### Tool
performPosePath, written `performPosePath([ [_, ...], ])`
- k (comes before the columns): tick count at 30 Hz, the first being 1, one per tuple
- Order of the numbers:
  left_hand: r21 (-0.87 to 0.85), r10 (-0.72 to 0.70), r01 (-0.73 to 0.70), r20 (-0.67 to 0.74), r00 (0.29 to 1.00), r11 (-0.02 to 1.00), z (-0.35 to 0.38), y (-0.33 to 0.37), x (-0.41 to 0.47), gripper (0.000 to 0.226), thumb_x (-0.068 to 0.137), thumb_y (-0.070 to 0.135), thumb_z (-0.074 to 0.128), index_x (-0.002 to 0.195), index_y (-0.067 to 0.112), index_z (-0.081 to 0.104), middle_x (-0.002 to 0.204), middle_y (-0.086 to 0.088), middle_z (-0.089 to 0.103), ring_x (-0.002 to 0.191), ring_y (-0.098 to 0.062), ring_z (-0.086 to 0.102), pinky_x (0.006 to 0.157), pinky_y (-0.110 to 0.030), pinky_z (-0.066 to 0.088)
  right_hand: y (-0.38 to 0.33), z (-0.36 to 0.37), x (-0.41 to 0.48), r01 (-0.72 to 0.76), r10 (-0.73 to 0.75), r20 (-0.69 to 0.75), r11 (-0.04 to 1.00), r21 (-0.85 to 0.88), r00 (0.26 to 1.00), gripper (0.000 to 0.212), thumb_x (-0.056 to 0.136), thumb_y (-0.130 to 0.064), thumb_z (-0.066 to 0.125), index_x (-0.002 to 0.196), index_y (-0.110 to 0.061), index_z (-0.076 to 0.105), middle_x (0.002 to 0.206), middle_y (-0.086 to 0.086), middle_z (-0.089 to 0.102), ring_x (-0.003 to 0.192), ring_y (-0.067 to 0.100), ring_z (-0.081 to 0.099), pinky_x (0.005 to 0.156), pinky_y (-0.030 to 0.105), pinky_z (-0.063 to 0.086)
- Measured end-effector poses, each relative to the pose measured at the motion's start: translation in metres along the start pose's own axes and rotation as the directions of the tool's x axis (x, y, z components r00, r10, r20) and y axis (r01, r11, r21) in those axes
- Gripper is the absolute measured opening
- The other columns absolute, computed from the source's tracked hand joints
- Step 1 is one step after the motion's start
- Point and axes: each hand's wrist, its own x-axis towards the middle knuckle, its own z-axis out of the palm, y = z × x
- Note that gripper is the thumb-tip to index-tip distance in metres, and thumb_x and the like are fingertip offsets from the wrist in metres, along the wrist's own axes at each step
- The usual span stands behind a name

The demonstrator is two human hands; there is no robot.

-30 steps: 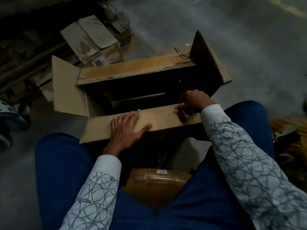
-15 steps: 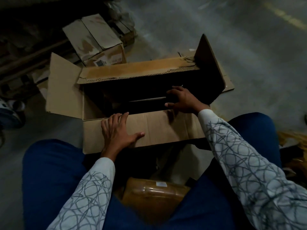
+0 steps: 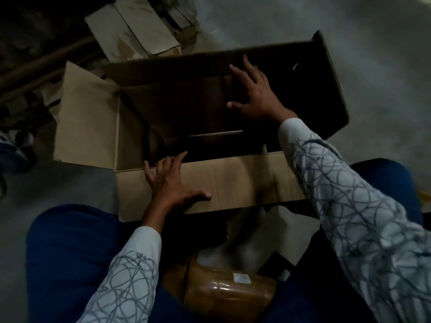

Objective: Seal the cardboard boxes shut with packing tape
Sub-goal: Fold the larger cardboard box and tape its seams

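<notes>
Where the grey concrete floor (image 3: 349, 31) spreads out under everything, two cardboard boxes sit on it in dim light. The larger is an open cardboard box (image 3: 130, 145) right in front of the seated person, with all four of its flaps unfolded: the left flap (image 3: 86, 117) lies outward, the right flap (image 3: 326, 78) stands up at a tilt, the far flap (image 3: 175, 73) rises dark behind the opening, and the near flap (image 3: 245, 183) is folded toward the person. Two legs in blue trousers (image 3: 70, 252) frame the box, one on each side. The second box (image 3: 133, 26) stands farther back to the left, well apart, with its top flaps closed. Between the knees, near the person's lap, lies what looks like one roll of brown packing tape (image 3: 228, 294), glossy, with a small white label. The left hand (image 3: 172, 185) rests flat on the near flap, fingers spread and thumb out to the side. The right hand (image 3: 254, 94) reaches across the opening, fingers fanned wide and straight against the far flap's inner face, holding nothing.
</notes>
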Motion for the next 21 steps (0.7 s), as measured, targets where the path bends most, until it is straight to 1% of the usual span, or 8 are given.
performPosePath([
  [4,-0.025,0.015,-0.016,-0.016,1.000,1.000,0.002,-0.002,0.002,0.128,0.036,0.093,0.067,0.149,0.045,0.030,0.152,0.004,0.034,0.148,-0.017,0.019,0.115,-0.049,-0.023,-0.017,0.003,0.051,-0.079,0.076,-0.034,0.989,-0.122,0.997,0.097,0.086,-0.040,0.073,0.158,-0.042,0.008,0.168,-0.002,-0.011,0.154,0.036,-0.002,0.109,0.071,0.026],
  [9,-0.059,0.051,-0.051,0.003,0.999,0.997,0.002,-0.005,0.000,0.121,0.038,0.098,0.054,0.146,0.046,0.036,0.148,0.007,0.036,0.145,-0.016,0.021,0.113,-0.042,-0.023,-0.021,0.029,0.087,-0.245,0.274,0.139,0.950,-0.194,0.952,0.069,0.100,-0.045,0.051,0.156,-0.047,0.011,0.169,-0.004,-0.001,0.153,0.037,-0.002,0.113,0.069,0.018],
  [12,-0.429,-0.098,0.042,-0.108,0.989,0.903,-0.005,-0.009,0.005,0.081,0.067,0.077,0.067,0.139,0.049,0.043,0.148,0.007,0.042,0.143,-0.017,0.030,0.123,-0.047,0.003,-0.022,0.023,0.084,-0.228,0.266,0.170,0.950,-0.213,0.949,0.076,0.093,-0.047,0.062,0.156,-0.043,0.019,0.168,-0.001,0.005,0.152,0.037,0.004,0.116,0.064,0.020],
  [14,-0.718,-0.379,0.086,-0.258,0.889,0.691,-0.012,-0.016,0.008,0.069,0.076,0.056,0.073,0.138,0.045,0.044,0.142,0.006,0.049,0.133,-0.018,0.043,0.114,-0.050,0.035,-0.021,0.009,0.076,-0.197,0.240,0.209,0.958,-0.209,0.948,0.081,0.090,-0.042,0.068,0.157,-0.038,0.023,0.167,0.001,0.011,0.151,0.035,0.013,0.116,0.062,0.024],
  [16,-0.777,-0.665,0.127,-0.427,0.613,0.617,-0.023,-0.033,0.009,0.071,0.072,0.048,0.074,0.134,0.032,0.043,0.135,0.003,0.050,0.123,-0.021,0.049,0.104,-0.050,0.045,-0.021,0.000,0.056,-0.191,0.232,0.221,0.962,-0.194,0.947,0.085,0.088,-0.041,0.072,0.157,-0.035,0.022,0.167,0.003,0.013,0.151,0.033,0.017,0.118,0.058,0.025],
  [18,-0.851,-0.849,0.205,-0.399,0.346,0.484,-0.039,-0.056,0.012,0.080,0.066,0.040,0.080,0.134,0.025,0.041,0.143,-0.004,0.040,0.129,-0.026,0.041,0.110,-0.048,0.038,-0.019,-0.005,0.017,-0.156,0.190,0.205,0.973,-0.168,0.960,0.084,0.090,-0.040,0.070,0.158,-0.033,0.021,0.168,0.004,0.010,0.152,0.033,0.014,0.122,0.053,0.020],
  [19,-0.909,-0.908,0.198,-0.303,0.289,0.366,-0.045,-0.067,0.016,0.088,0.065,0.035,0.084,0.138,0.025,0.038,0.149,-0.007,0.034,0.135,-0.027,0.035,0.114,-0.047,0.033,-0.018,-0.006,-0.009,-0.113,0.138,0.180,0.983,-0.144,0.974,0.080,0.092,-0.039,0.069,0.158,-0.031,0.024,0.168,0.003,0.008,0.153,0.033,0.012,0.123,0.051,0.018],
  [21,-0.987,-0.927,0.088,-0.097,0.363,0.138,-0.052,-0.081,0.022,0.101,0.068,0.018,0.087,0.150,0.026,0.029,0.157,-0.009,0.023,0.141,-0.027,0.029,0.118,-0.046,0.029,-0.018,-0.011,-0.062,0.017,-0.004,0.122,0.993,-0.113,0.993,0.075,0.090,-0.034,0.072,0.155,-0.029,0.034,0.168,0.003,0.009,0.153,0.033,0.009,0.122,0.051,0.021],
])
